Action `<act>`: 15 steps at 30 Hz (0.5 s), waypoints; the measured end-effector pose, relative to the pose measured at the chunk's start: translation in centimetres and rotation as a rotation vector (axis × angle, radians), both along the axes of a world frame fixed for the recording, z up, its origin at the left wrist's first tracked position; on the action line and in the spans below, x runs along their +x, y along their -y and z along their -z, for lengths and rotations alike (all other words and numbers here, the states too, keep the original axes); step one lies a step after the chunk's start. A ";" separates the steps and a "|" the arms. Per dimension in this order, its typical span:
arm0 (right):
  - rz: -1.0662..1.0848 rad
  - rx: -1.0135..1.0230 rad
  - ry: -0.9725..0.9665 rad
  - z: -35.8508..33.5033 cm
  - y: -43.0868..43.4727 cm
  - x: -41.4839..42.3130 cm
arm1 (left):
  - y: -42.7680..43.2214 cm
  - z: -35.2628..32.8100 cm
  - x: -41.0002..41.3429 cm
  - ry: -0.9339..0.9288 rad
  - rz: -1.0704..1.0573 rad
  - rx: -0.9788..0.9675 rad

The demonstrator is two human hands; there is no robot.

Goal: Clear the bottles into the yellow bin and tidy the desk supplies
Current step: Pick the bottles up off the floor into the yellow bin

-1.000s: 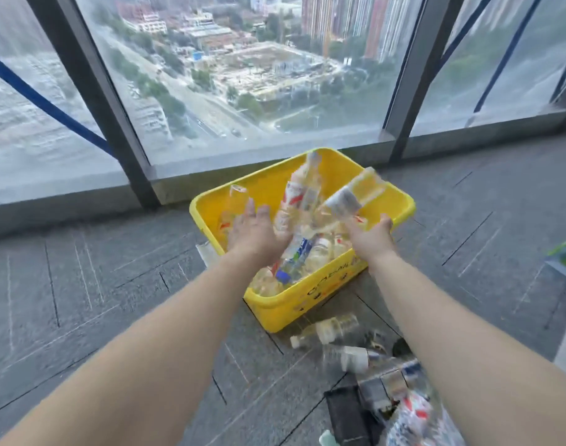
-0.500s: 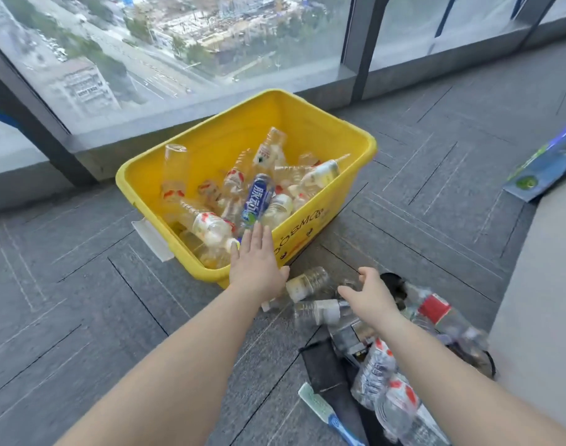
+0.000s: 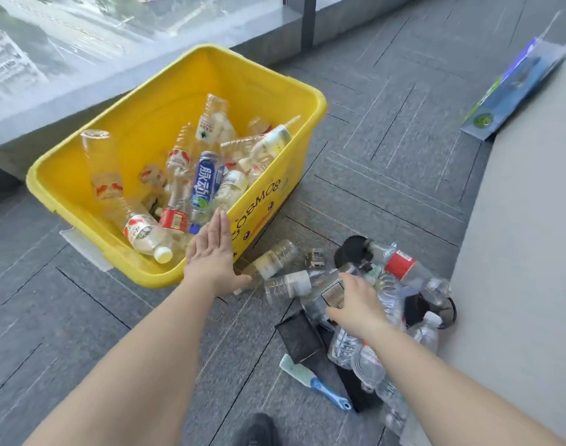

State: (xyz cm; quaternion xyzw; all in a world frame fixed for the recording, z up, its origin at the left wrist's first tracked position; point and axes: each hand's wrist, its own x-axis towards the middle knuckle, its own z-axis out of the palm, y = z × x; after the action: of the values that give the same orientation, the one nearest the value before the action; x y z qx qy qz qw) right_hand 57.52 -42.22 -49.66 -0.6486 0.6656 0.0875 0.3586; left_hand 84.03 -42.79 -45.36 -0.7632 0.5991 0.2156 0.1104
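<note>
Grey carpet-tile floor [image 3: 388, 140] below a tall window [image 3: 66, 43]. Near the floor's window edge, a yellow rectangular plastic bin [image 3: 178, 91], partly filled with clear plastic bottles [image 3: 211, 123], among them a blue-labelled bottle [image 3: 206, 178] and a white-capped bottle with a red-and-white label [image 3: 143, 235] against the near wall. Over the bin's near rim, left hand [image 3: 211, 252] flat, fingers straight and pressed together, holding nothing, thumb spread toward a clear bottle with a pale label [image 3: 272, 260] lying on the floor just beside the bin. Further right, a heap of clear bottles [image 3: 391, 300] on the floor, one with a red label [image 3: 400, 263]. Right hand [image 3: 355, 300] down on that heap, fingers bent over a clear bottle with a dark square label [image 3: 331, 292]; gripping or merely touching, cannot tell. Beside the heap, a black mesh holder [image 3: 299, 338] lying flat and a blue-and-green brush [image 3: 314, 378]. Along the floor's right edge, a pale grey slab [image 3: 516, 252], with a flat blue-and-green packet [image 3: 513, 88] at its far end.
</note>
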 end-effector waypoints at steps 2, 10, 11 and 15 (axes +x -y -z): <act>-0.010 -0.030 0.002 0.7 0.1 -0.3 | 0.1 0.2 -0.1 0.028 -0.003 -0.032; -0.073 -0.180 -0.147 6.0 0.7 0.1 | -0.3 2.2 -0.2 0.113 -0.002 -0.230; -0.107 -0.206 -0.163 6.8 0.8 0.1 | -0.5 2.7 -0.3 0.147 0.001 -0.296; -0.248 -0.271 -0.233 9.7 1.6 0.1 | -0.5 4.7 -1.0 0.222 -0.035 -0.582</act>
State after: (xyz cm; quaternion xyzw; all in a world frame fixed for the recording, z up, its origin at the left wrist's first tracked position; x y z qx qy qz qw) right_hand 57.64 -43.80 -59.37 -0.7533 0.6233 0.1149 0.1754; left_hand 83.05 -42.27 -50.10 -0.7919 0.6066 -0.0478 -0.0515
